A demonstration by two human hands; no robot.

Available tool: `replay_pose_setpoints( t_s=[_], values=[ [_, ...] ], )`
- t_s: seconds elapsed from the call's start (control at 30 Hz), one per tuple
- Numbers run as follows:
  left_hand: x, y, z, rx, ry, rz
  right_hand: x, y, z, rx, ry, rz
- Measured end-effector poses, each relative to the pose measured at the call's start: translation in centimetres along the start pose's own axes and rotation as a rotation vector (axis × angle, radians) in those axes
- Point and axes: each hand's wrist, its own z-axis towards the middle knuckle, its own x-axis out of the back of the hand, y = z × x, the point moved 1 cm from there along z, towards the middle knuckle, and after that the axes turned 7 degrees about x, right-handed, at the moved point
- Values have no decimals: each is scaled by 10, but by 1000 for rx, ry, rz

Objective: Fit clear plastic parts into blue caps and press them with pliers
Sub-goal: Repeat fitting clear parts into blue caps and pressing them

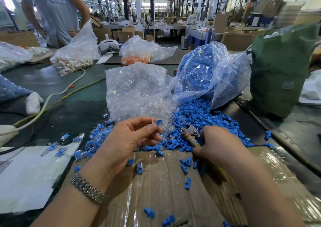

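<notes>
Dark table (73, 108) carries cardboard (166, 183), white paper (26, 171), spilled blue caps (208, 122), plastic bags (137, 87), a green sack (278, 73), cables (57, 94)

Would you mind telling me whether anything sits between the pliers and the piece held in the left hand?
Nothing visible does. The left hand pinches a small blue cap with clear plastic part, and the metal pliers in the right hand lie just right of it across open air.

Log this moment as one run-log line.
left hand: pinches blue cap with clear part | right hand: grips pliers over blue pile | pressing: not yet
</notes>
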Motion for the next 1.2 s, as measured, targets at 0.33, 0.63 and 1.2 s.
replay_pose_setpoints(
  t_s=[0.33, 0.63, 1.2],
  values=[
    [5, 1, 2, -23, 5, -122, 19, -3, -11, 142, 32, 753],
    [2, 1, 1, -79, -1, -10, 15, -31, -28, 354, -352, 989],
    [4, -3, 3, -151, 61, 250, 7, -49, -27, 302, -194, 846]
  ],
)
